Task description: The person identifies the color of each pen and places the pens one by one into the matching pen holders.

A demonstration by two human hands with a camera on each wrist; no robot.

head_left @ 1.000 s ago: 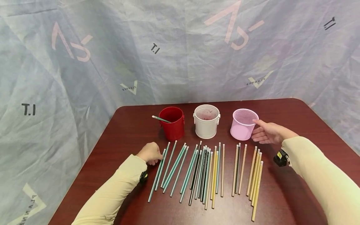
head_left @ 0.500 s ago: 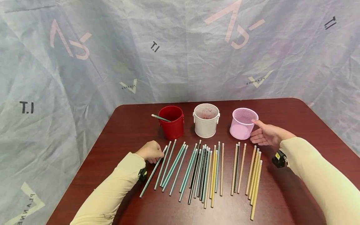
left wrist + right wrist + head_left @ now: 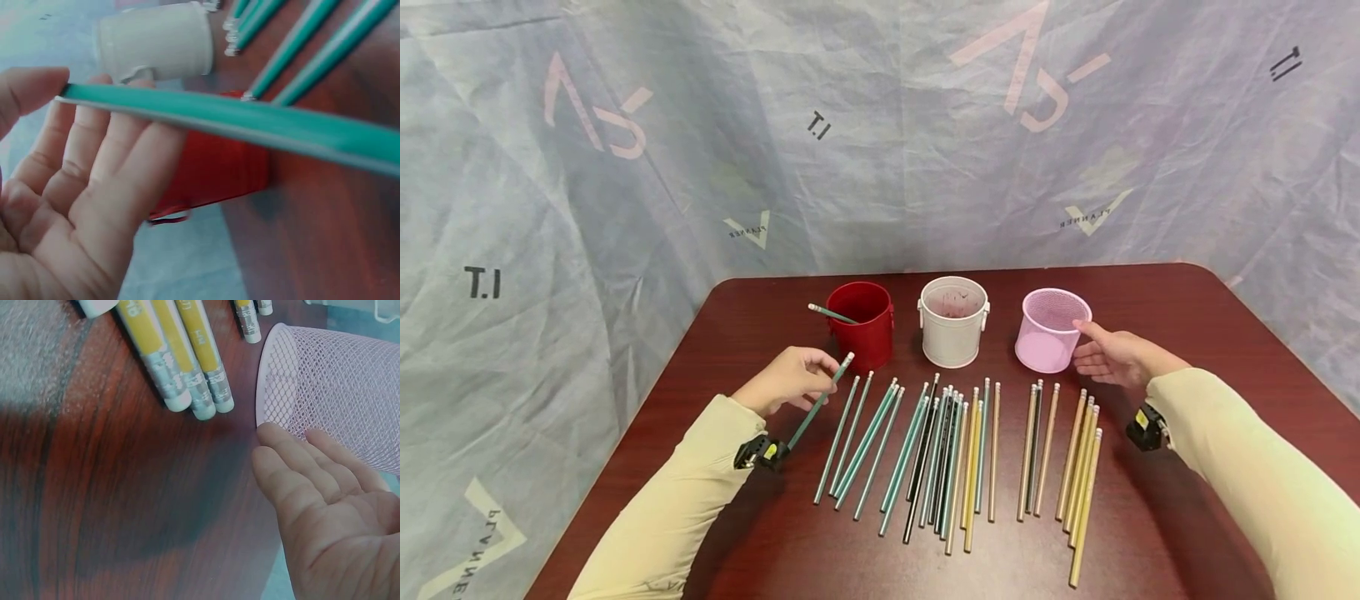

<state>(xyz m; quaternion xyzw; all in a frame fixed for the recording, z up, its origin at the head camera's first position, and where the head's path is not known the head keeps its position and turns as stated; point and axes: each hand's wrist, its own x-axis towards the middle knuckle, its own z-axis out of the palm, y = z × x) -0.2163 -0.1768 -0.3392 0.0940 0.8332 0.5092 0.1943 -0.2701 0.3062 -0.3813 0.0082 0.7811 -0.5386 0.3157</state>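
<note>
My left hand (image 3: 788, 379) pinches a green pencil (image 3: 225, 115) between thumb and fingers, in front of the red bucket (image 3: 867, 343). The pencil slants in the head view, its white eraser end up and its lower end passing behind the wrist camera. Another green pencil (image 3: 833, 315) leans out over the red bucket's rim. At the pink mesh cup (image 3: 1045, 348) on the right, my right hand (image 3: 1118, 357) has its fingers extended along the cup's side and its thumb at the rim.
A white bucket (image 3: 950, 340) stands between the red bucket and the pink cup. Several loose pencils lie in a spread row before the containers: green pencils (image 3: 867, 454) on the left, black and mixed ones in the middle, gold and yellow pencils (image 3: 1084, 500) on the right.
My left hand has separated the leftmost green pencil from its neighbour, then lifted it off the table and turned palm-side toward the buckets. The right hand stays at the pink cup.
</note>
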